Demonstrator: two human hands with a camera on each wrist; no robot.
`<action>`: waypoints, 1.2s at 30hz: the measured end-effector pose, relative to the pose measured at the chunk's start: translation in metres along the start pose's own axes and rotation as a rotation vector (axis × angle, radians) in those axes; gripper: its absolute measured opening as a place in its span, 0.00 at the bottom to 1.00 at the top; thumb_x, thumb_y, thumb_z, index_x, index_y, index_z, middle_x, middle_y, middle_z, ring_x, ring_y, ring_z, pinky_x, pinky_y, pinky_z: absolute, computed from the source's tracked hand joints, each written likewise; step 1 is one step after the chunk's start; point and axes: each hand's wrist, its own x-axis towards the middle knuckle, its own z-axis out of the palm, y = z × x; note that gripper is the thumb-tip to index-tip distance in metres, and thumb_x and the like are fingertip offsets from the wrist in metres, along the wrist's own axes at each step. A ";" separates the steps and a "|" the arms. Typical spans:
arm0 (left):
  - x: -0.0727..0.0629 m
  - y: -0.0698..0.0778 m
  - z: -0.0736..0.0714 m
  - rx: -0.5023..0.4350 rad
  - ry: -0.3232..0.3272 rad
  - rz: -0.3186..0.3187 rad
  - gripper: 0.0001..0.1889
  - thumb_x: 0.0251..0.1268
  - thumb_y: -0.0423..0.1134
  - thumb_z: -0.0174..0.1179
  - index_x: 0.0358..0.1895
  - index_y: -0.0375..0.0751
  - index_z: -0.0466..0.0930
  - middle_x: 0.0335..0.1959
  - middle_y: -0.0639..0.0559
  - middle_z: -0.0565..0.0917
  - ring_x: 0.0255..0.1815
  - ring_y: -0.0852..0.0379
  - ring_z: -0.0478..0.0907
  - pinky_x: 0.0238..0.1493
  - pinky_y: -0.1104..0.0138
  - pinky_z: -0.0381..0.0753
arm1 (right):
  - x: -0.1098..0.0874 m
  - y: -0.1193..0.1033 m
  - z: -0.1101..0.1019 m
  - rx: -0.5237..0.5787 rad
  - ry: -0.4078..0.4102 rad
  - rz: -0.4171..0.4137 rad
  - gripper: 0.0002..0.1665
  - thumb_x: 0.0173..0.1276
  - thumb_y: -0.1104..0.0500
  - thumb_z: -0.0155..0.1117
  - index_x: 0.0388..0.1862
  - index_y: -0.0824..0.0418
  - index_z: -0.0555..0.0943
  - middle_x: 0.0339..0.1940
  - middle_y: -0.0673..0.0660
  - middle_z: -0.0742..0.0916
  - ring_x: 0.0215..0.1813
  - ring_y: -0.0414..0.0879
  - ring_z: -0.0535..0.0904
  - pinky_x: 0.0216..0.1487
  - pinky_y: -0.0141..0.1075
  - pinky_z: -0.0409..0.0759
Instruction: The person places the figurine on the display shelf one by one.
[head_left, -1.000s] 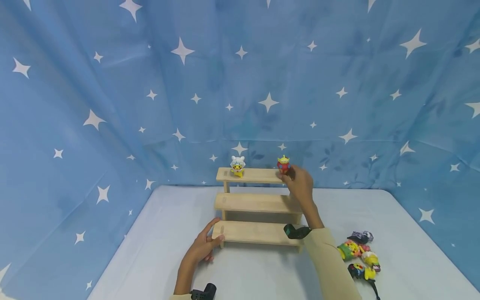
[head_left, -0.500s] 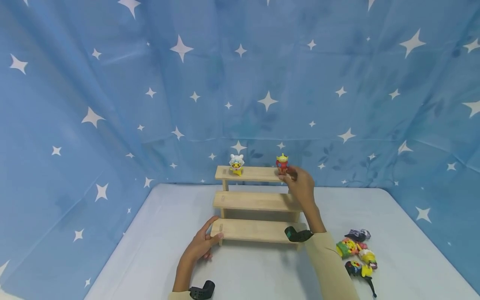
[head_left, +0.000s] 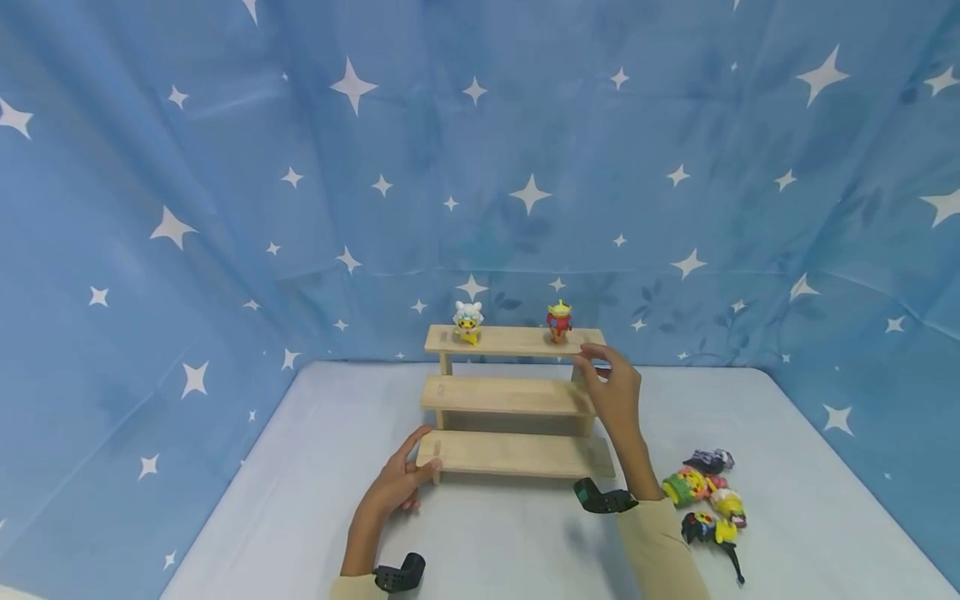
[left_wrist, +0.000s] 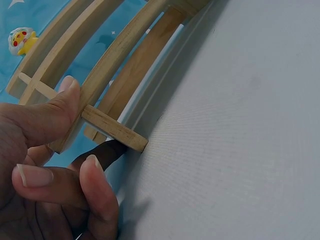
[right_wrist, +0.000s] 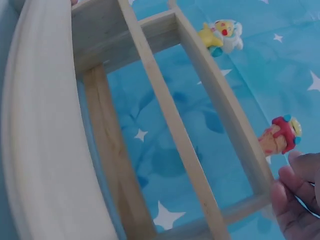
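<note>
A three-tier wooden display shelf (head_left: 517,452) stands on the white table. My left hand (head_left: 394,483) grips the left end of its lowest board; in the left wrist view the thumb (left_wrist: 67,107) presses on the board's edge, while other fingers curl below. A red-and-yellow figurine with a three-eyed-alien look (head_left: 558,323) stands upright toward the right of the top board. Just right of it, my right hand (head_left: 613,390) holds nothing, its fingers loosely bent by the board's end. A yellow figurine in a white hood (head_left: 468,323) stands near the top board's left end.
Several small figurines (head_left: 705,492) lie in a cluster on the table right of the shelf, one with a black strap (head_left: 735,560). A blue curtain with white stars (head_left: 480,167) hangs close behind the shelf.
My right hand has let go of the red-and-yellow figurine and drawn back to the right and down, leaving it standing on the top board. The left hand keeps its grip on the shelf.
</note>
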 end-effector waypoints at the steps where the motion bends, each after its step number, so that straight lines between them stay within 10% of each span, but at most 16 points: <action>1: 0.000 0.000 0.000 -0.002 -0.003 0.001 0.39 0.66 0.47 0.63 0.77 0.54 0.54 0.10 0.58 0.65 0.07 0.63 0.62 0.15 0.70 0.70 | -0.003 0.000 -0.002 0.006 0.006 -0.004 0.14 0.62 0.65 0.70 0.45 0.70 0.83 0.40 0.65 0.88 0.45 0.58 0.85 0.42 0.16 0.77; 10: -0.002 0.006 0.001 0.000 -0.007 -0.028 0.38 0.67 0.47 0.62 0.77 0.56 0.53 0.11 0.56 0.65 0.07 0.63 0.60 0.15 0.70 0.69 | -0.027 0.006 -0.018 -0.049 -0.104 0.045 0.11 0.68 0.61 0.66 0.42 0.68 0.85 0.38 0.62 0.89 0.40 0.56 0.86 0.38 0.13 0.73; 21: 0.000 0.007 0.001 0.004 0.011 -0.022 0.37 0.66 0.44 0.63 0.76 0.56 0.55 0.09 0.57 0.63 0.08 0.61 0.61 0.14 0.68 0.69 | -0.039 0.015 -0.050 -0.188 -0.165 0.110 0.12 0.71 0.58 0.63 0.44 0.67 0.85 0.33 0.61 0.89 0.37 0.55 0.86 0.38 0.46 0.85; 36: -0.001 0.010 0.000 0.000 0.005 -0.025 0.38 0.65 0.44 0.63 0.76 0.56 0.56 0.09 0.56 0.65 0.08 0.60 0.61 0.15 0.68 0.68 | -0.051 0.031 -0.121 -0.363 -0.425 0.365 0.19 0.75 0.54 0.56 0.53 0.69 0.80 0.40 0.68 0.87 0.35 0.53 0.86 0.28 0.35 0.79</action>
